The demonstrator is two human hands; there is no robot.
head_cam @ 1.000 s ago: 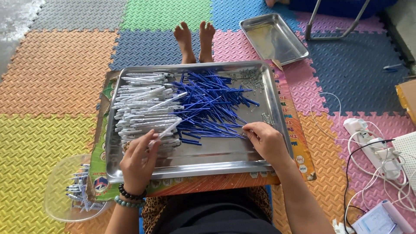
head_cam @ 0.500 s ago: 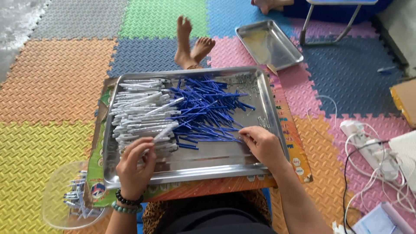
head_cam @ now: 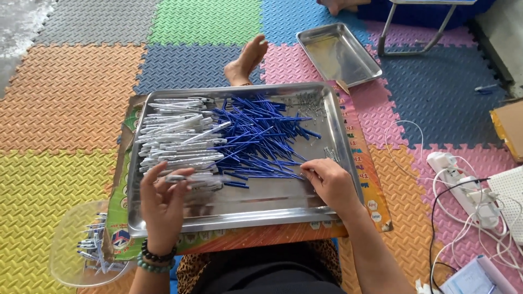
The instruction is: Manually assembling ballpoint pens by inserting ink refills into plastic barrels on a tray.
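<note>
Head view: left hand (head_cam: 162,204) pinches a white barrel (head_cam: 188,177); right hand (head_cam: 331,182) fingers blue refills (head_cam: 256,139) lying leftward, between both hands.

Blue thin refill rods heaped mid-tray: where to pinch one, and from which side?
Judging by the lay, take a blue thin plastic refill rod near its free lower-right end, where tips fan out singly over the bare floor of the shiny metal tray. Come from the right, beside the right hand, pinching across the shaft from above. The heap's middle is crossed and tangled.
</note>
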